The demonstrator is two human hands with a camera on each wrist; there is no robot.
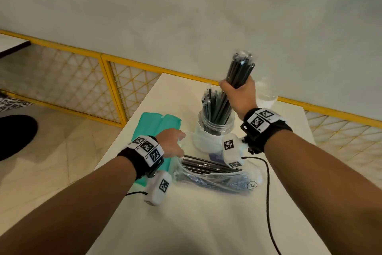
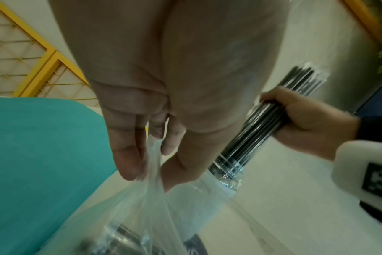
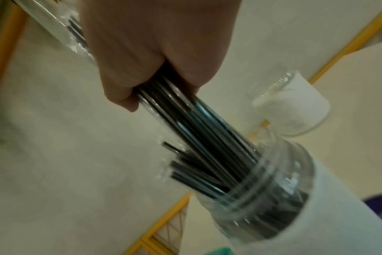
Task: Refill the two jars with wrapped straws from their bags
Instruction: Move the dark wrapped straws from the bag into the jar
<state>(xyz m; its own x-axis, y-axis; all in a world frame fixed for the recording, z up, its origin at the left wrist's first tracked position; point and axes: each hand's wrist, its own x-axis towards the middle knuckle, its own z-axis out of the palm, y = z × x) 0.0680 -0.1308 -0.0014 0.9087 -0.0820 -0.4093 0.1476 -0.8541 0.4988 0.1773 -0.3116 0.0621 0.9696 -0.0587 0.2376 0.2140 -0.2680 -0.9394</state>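
My right hand (image 1: 237,95) grips a bundle of black wrapped straws (image 1: 239,71) around its middle, the lower ends standing inside the near clear jar (image 1: 215,124), which holds several more straws. In the right wrist view the bundle of straws (image 3: 185,112) enters the near jar's (image 3: 273,198) mouth. A second clear jar (image 3: 294,107) stands behind, with no straws visible in it. My left hand (image 1: 172,143) pinches the mouth of the clear plastic bag (image 1: 217,174), which lies on the table with black straws inside. Fingers (image 2: 129,155) pinch the bag's film (image 2: 155,198).
The white table (image 1: 186,223) also carries a teal bag (image 1: 157,124) to the left of the jar. A black cable (image 1: 267,192) runs from my right wrist toward the front edge. A yellow mesh railing (image 1: 115,89) lines the wall behind.
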